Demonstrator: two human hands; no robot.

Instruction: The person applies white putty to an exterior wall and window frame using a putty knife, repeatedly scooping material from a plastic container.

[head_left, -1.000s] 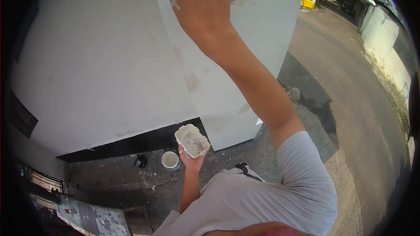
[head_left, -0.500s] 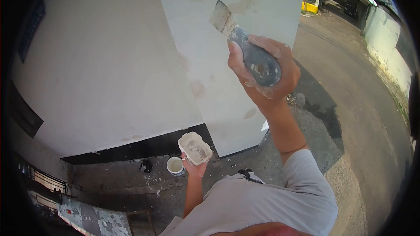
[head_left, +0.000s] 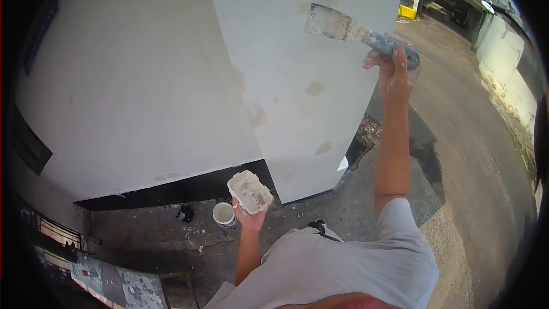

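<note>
Left hand [head_left: 250,217] grips putty-smeared tray [head_left: 250,191]; right hand [head_left: 396,68] grasps putty knife [head_left: 357,31]; cup [head_left: 223,214] on ground.

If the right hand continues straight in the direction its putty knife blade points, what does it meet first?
Most likely the white wall. The right hand holds the putty knife with the blade aimed left at that wall face, near a patched spot. Whether the blade already touches is unclear.

White wall [head_left: 297,80] ahead, open road [head_left: 469,137] rightward
</note>
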